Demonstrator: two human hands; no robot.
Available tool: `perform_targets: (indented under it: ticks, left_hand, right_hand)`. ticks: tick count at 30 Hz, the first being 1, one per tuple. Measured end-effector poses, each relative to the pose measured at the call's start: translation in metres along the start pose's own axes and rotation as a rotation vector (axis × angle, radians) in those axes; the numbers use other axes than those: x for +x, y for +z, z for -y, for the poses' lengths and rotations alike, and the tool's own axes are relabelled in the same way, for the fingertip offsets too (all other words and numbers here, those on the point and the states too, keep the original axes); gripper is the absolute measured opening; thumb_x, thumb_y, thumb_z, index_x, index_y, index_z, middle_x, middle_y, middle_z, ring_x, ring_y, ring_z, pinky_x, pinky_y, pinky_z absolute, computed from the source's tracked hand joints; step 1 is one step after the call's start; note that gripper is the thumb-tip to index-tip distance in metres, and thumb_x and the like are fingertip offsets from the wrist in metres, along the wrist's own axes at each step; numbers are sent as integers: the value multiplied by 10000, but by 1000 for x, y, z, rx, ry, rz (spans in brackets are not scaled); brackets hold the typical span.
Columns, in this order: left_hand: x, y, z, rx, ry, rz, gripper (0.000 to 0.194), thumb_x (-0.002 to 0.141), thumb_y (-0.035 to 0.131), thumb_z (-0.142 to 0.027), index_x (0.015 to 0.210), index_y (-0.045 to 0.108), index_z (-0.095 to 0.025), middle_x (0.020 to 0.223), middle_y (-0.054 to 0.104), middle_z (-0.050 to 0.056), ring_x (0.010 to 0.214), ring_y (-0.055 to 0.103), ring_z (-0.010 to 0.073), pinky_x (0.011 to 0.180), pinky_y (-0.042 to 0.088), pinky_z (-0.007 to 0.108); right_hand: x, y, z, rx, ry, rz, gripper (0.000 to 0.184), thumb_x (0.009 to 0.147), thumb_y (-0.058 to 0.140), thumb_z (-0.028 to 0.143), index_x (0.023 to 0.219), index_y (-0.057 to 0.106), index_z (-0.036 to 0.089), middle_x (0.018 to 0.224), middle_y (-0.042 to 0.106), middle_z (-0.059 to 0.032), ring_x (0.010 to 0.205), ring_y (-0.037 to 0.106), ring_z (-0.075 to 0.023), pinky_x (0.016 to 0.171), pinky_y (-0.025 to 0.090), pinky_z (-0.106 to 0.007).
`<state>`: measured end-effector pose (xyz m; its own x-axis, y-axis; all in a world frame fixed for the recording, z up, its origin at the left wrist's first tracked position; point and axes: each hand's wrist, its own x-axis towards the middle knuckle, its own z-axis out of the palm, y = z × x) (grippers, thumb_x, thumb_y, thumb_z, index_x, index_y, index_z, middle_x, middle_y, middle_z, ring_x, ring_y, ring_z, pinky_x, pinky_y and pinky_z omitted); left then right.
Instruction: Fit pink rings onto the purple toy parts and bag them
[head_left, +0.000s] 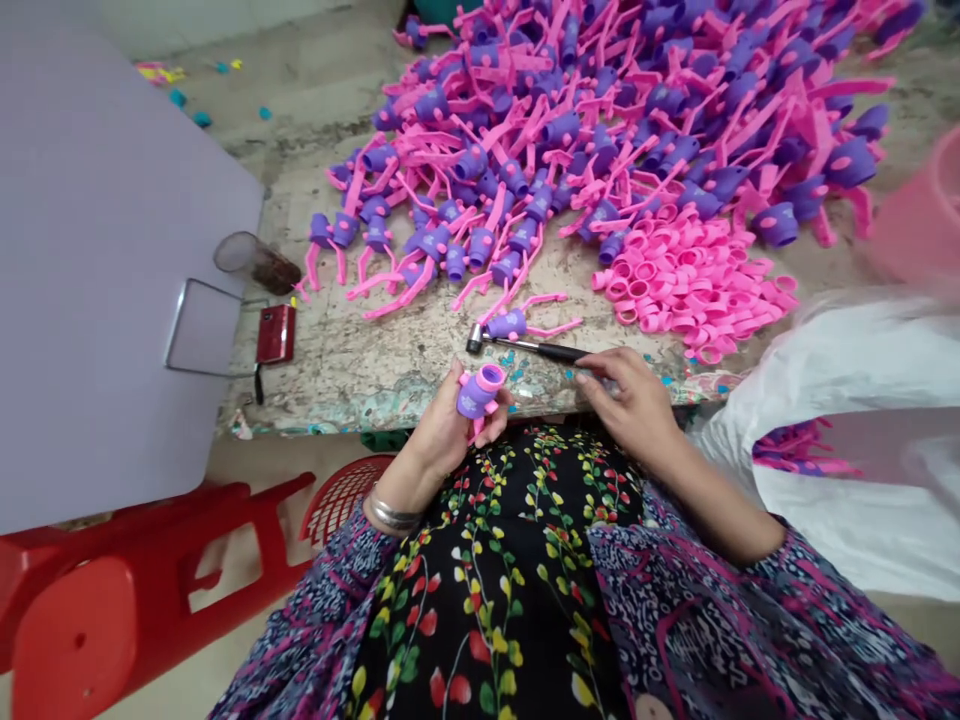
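Observation:
My left hand (444, 425) is closed around a purple plastic part (475, 398) that has pink arms and a pink ring (491, 376) on its upturned end. To the right, my right hand (634, 405) grips the black handle end of a small hammer (559, 352). The hammer's head lies at the table's front, beside another purple part (507, 324) with pink arms. Just beyond both hands spreads a large heap of such purple and pink parts (480, 245). A pile of loose pink rings (690, 280) lies at its right front.
At the left of the worn table (352, 370) are a tipped glass (244, 255) with brown contents and a small red device (277, 334). Red stools (75, 635) stand below left. A white sack (847, 370) and a pink tub (919, 220) are at the right.

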<state>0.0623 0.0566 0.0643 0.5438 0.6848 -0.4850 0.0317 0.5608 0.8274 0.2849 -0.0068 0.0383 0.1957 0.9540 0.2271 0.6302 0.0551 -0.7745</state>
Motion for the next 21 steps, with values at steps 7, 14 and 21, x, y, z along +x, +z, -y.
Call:
perform_targets:
  ticks: [7, 14, 21]
  left_hand:
    - [-3, 1, 6, -54, 15, 13, 748, 872, 201, -769, 685, 583, -155, 452, 465, -20, 366, 354, 73, 397, 245, 232]
    - [-21, -2, 17, 61, -52, -24, 679, 885, 306, -723, 622, 573, -157, 508, 536, 3, 435, 468, 88, 465, 363, 217]
    - [-42, -2, 32, -25, -190, -217, 666, 901, 245, -707, 573, 502, -187, 449, 487, 7, 432, 434, 106, 454, 334, 231]
  right_hand:
    - [19, 15, 43, 470, 218, 269, 410, 950, 483, 544, 924, 714, 205, 912, 687, -63, 863, 640, -193, 815, 504, -349]
    - [42, 59, 101, 807, 400, 494, 523, 900, 469, 672, 893, 707, 206, 926, 694, -57, 761, 660, -161, 612, 553, -276]
    - [25, 78, 107, 742, 550, 867, 606, 861, 450, 739, 1131, 642, 232, 1010, 694, -83, 514, 646, -144, 400, 518, -281]
